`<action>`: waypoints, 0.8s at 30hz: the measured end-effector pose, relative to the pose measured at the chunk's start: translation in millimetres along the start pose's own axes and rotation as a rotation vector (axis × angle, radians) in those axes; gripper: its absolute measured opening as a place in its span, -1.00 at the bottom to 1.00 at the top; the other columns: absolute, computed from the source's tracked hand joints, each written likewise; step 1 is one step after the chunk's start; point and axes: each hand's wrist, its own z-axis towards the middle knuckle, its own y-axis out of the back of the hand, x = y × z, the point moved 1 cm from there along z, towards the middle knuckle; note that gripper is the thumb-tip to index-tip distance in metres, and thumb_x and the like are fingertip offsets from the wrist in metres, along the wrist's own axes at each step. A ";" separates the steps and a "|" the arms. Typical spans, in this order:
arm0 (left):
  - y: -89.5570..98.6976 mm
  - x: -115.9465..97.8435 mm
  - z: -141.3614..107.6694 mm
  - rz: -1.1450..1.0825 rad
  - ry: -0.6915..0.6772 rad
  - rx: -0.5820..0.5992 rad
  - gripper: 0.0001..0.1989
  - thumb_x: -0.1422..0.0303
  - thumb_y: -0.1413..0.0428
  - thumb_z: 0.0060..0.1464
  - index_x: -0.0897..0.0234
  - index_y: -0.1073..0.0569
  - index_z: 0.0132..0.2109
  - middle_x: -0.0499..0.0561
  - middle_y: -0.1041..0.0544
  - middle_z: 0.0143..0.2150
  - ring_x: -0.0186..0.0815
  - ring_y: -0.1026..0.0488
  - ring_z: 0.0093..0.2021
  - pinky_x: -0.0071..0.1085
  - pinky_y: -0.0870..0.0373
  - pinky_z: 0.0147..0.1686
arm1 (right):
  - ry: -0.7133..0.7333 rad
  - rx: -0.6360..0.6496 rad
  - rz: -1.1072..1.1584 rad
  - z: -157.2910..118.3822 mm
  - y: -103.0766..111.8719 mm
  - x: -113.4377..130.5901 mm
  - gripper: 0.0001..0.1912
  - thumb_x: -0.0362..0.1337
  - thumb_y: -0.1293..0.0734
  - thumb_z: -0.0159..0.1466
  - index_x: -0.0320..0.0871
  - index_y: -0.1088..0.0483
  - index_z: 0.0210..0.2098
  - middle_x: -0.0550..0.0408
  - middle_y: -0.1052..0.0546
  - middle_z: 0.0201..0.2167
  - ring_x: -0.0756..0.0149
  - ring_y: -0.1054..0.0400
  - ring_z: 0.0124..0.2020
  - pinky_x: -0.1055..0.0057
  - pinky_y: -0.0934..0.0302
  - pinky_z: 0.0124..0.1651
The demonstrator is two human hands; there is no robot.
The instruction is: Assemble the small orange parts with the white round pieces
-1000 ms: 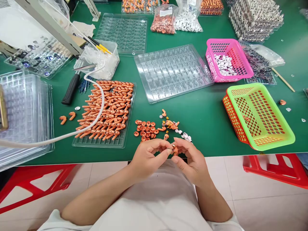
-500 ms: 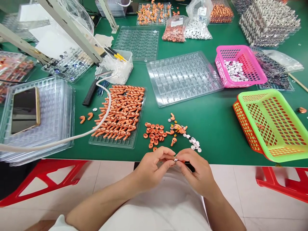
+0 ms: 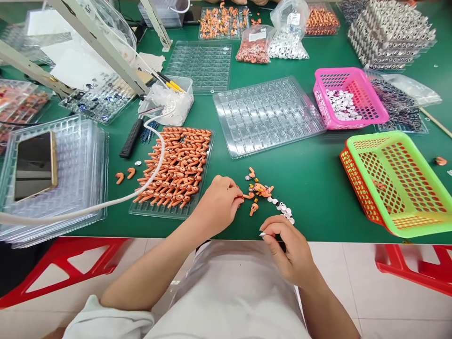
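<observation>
My right hand (image 3: 287,249) is at the table's front edge, thumb and forefinger pinched on a small white disc (image 3: 262,234). My left hand (image 3: 219,201) reaches over the table where small round orange caps lay, covering most of them. Its fingertips are pressed together on an orange cap (image 3: 241,199), partly hidden. Just right of those fingers lies a small heap of orange earbud shells (image 3: 263,189) with yellow bits among them. One loose shell (image 3: 254,209) sits in front. A trail of white discs (image 3: 286,213) runs from the heap toward my right hand.
A tray of orange earbud shells (image 3: 176,165) stands at left, crossed by a white cable (image 3: 158,169). Clear plastic tray (image 3: 268,115) lies ahead. Pink basket (image 3: 374,108) and green basket (image 3: 399,230) stand right. A phone (image 3: 35,165) rests on stacked trays. Another person's hands (image 3: 243,2) show at the top.
My hands have parted. The left has moved forward and left from the table edge onto the orange caps; the right stays near the edge, now holding the white disc alone.
</observation>
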 end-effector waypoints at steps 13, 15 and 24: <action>10.1 -20.8 -2.6 -0.626 0.304 -0.008 -0.86 0.30 -0.16 0.17 0.28 -0.55 -0.22 -0.01 -0.61 -0.33 -0.31 -0.52 -0.38 -0.40 -0.47 -0.33 | 0.024 -0.168 0.080 2.1 -2.0 3.1 -0.83 -0.46 -0.21 0.35 -0.06 -0.33 -0.18 0.02 -0.48 -0.15 0.24 -0.41 -0.13 0.28 -0.35 -0.16; 5.5 -30.1 -2.9 -0.843 0.346 -0.007 -0.83 0.30 -0.19 0.13 0.29 -0.56 -0.17 0.00 -0.64 -0.30 -0.30 -0.57 -0.34 -0.43 -0.50 -0.31 | 0.066 -0.187 0.098 4.2 -5.4 7.7 -0.79 -0.48 -0.22 0.34 -0.04 -0.32 -0.13 -0.01 -0.47 -0.03 0.24 -0.42 -0.09 0.25 -0.37 -0.09; -4.9 -37.3 -8.2 -1.062 0.336 0.077 -0.76 0.34 -0.19 0.12 0.30 -0.59 -0.07 0.08 -0.65 -0.16 -0.28 -0.58 -0.26 -0.42 -0.56 -0.25 | 0.096 -0.196 -0.086 7.3 -2.9 14.6 -0.77 -0.47 -0.23 0.33 -0.04 -0.30 -0.10 -0.07 -0.43 0.10 0.19 -0.40 0.01 0.13 -0.36 0.01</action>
